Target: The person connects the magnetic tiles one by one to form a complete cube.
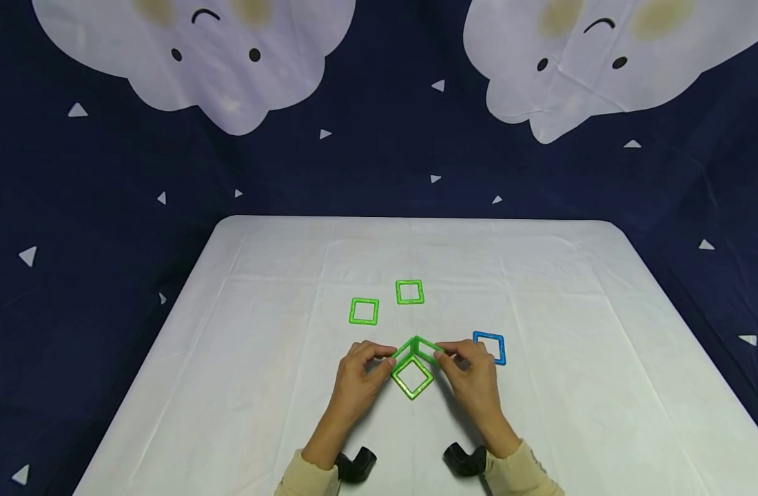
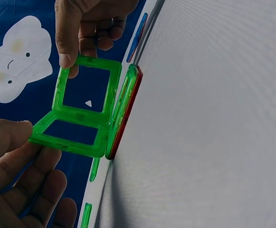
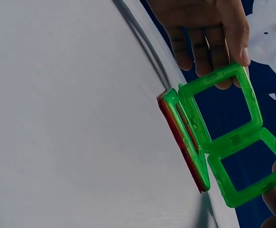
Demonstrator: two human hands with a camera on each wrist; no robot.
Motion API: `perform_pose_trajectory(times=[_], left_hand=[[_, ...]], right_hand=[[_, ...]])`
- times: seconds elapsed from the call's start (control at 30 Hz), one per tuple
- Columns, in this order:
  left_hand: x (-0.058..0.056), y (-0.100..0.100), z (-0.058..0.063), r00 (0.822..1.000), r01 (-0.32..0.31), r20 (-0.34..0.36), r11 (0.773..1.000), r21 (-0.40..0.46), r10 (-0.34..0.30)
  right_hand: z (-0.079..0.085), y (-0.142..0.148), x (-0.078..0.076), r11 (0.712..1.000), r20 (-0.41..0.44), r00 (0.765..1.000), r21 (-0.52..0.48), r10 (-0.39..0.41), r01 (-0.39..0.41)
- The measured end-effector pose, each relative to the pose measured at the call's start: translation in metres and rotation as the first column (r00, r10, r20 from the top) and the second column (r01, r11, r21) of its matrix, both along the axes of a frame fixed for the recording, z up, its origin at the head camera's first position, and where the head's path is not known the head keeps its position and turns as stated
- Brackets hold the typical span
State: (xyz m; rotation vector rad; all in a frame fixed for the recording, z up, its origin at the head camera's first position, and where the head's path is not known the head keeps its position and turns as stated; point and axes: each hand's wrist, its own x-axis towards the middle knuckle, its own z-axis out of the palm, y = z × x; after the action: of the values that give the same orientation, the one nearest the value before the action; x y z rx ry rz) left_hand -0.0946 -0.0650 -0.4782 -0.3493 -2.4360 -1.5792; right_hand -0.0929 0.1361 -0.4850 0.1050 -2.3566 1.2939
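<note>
A green square magnetic tile (image 1: 423, 388) lies flat, with a red tile (image 2: 125, 118) showing under it in both wrist views. Two more green tiles stand up from its far edges and meet at a corner. My left hand (image 1: 354, 382) pinches the outer edge of the left upright tile (image 2: 67, 144) between thumb and fingers. On the other side, my right hand (image 1: 475, 379) pinches the outer corner of the right upright tile (image 3: 244, 194). Both upright frames lean close together over the flat one.
Two loose green tiles, one on the left (image 1: 376, 312) and one farther back (image 1: 410, 302), lie beyond the hands on the white table (image 1: 230, 386). A blue tile (image 1: 502, 351) lies just behind my right hand. Dark cloth with clouds hangs behind the table.
</note>
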Motion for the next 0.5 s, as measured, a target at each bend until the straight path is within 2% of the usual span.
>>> perform_pose_trajectory(times=[0.5], left_hand=[[-0.0012, 0.0003, -0.0012, 1.0, -0.017, -0.026, 1.0, 0.005, 0.017]], right_hand=[[0.0, -0.0069, 0.0105, 0.999, 0.034, 0.999, 0.034, 0.001, -0.002]])
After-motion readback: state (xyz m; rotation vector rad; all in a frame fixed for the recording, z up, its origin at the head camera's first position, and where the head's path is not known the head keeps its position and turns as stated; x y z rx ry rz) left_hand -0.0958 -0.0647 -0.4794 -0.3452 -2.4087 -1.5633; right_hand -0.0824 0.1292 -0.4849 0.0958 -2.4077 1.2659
